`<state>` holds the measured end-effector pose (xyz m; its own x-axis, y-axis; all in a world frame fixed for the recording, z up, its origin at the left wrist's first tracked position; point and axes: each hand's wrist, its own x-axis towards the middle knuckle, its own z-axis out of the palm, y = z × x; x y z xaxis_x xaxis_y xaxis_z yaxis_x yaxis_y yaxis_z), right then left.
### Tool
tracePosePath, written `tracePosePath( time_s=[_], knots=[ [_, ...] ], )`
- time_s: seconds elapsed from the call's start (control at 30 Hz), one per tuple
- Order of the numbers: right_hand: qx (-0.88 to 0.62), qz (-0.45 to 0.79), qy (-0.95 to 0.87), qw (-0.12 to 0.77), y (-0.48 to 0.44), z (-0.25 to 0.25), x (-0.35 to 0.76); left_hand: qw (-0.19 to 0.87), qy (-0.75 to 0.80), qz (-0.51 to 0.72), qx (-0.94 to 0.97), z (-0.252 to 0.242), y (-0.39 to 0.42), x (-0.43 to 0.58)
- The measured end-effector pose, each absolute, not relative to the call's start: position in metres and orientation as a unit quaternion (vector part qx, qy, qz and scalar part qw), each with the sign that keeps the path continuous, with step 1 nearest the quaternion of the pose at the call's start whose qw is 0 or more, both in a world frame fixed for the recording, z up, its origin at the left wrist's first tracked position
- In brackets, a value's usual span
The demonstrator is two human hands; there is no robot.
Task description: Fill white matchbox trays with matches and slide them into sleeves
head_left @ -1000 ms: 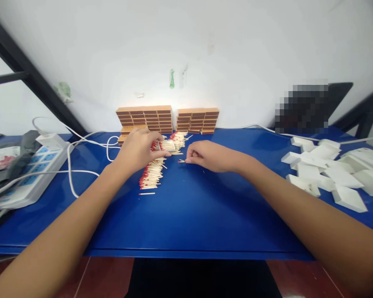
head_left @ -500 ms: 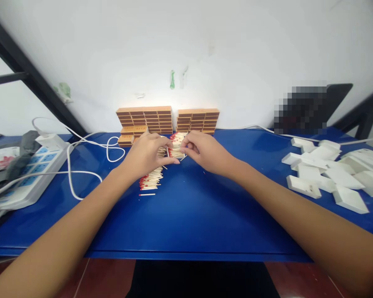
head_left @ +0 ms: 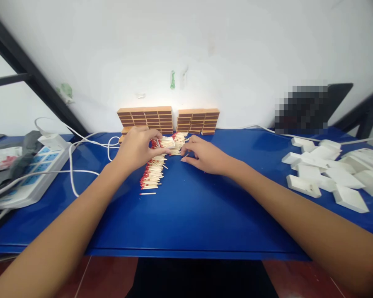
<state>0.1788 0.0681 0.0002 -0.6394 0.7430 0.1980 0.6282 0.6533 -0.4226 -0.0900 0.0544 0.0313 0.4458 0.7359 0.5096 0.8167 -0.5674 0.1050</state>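
Note:
Between thumb and fingers, my left hand (head_left: 135, 147) holds a small white matchbox tray (head_left: 173, 142), filled with red-tipped matches, above the match pile. My right hand (head_left: 202, 155) is just right of the pile, low over the table, its thumb and index finger closing on a single match (head_left: 187, 155). Loose matches (head_left: 152, 176) lie in a long heap beneath and in front of my left hand, red heads mostly to the left. More matches (head_left: 180, 138) lie behind, between the hands. One stray match (head_left: 147, 193) lies apart in front.
Stacked brown matchboxes (head_left: 146, 120) and a second stack (head_left: 199, 120) stand against the wall. Empty white trays (head_left: 317, 169) are heaped at the right. A power strip (head_left: 34, 174) and white cables (head_left: 71, 165) occupy the left. A dark device (head_left: 338, 103) leans at the back right.
My left hand has moved left with the filled tray, away from my right hand. My right hand has lowered slightly and stays right of the pile.

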Motion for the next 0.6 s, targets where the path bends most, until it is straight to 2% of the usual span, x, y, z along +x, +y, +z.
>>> tracePosePath(
  time_s=[0.13,0.3,0.6],
  knots=[
    [-0.376,0.142,-0.901,0.162,0.0663,-0.0038,0.1754,0.078,-0.46,-0.257,-0.847,0.0303,0.0548,-0.0902],
    [-0.336,0.122,-0.904,0.234,0.0633,-0.0012,0.1707,0.073,-0.459,-0.255,-0.848,0.0301,0.0537,-0.089],
    [-0.371,0.199,-0.859,0.291,0.0685,-0.0022,0.1688,0.075,-0.462,-0.257,-0.846,0.0332,0.0528,-0.0889]
  ],
)
